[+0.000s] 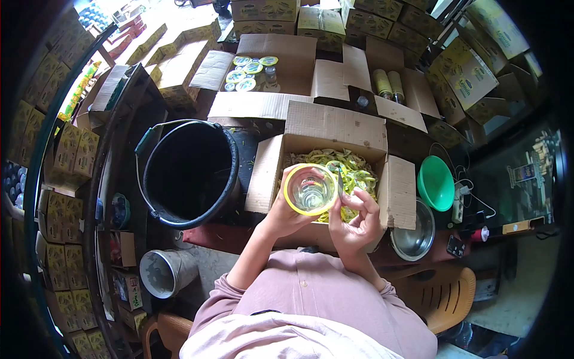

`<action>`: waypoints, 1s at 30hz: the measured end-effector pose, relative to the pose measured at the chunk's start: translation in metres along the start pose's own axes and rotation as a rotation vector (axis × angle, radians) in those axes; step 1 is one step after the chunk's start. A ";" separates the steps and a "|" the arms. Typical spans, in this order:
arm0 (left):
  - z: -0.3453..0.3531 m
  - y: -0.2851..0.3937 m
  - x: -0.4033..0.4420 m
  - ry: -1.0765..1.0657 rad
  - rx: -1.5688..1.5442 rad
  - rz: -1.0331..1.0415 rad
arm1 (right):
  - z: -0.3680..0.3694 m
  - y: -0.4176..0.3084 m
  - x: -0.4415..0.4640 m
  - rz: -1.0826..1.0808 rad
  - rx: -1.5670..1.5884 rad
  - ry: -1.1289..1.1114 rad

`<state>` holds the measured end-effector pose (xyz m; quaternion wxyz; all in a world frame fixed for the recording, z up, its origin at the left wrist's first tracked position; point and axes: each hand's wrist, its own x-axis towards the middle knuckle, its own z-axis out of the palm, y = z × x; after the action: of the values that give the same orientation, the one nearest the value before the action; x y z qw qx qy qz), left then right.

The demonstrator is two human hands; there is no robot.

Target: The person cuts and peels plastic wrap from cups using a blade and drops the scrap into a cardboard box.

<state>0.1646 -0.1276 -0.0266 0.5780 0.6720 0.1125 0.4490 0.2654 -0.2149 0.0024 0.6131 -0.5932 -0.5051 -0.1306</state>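
My left hand [279, 214] is wrapped round a clear cup [311, 191] with a yellow rim, tilted so that I look down into it. My right hand [357, 222] pinches a thin, dark, blade-like tool [340, 178] upright against the cup's right side. Whether its edge touches the rim I cannot tell. Below both hands stands an open cardboard box [335, 122], with yellow-green plastic strips [359, 176] heaped inside. Part of the heap is hidden behind the cup and my hands.
On the left stands a large black bucket [230, 191], with a smaller white bucket [188, 269] lower down. A green bowl [436, 182] and a steel bowl [421, 236] sit on the right. Farther back, an open carton [260, 106] holds lidded cups; another carton [400, 107] holds cup stacks.
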 end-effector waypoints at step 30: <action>-0.015 0.010 0.000 -0.149 -0.210 -0.156 | 0.000 -0.001 0.012 0.087 0.034 -0.028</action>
<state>0.1501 -0.1210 -0.0187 0.6851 0.6284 0.0735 0.3611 0.2699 -0.2095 0.0122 0.6211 -0.6061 -0.4893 -0.0870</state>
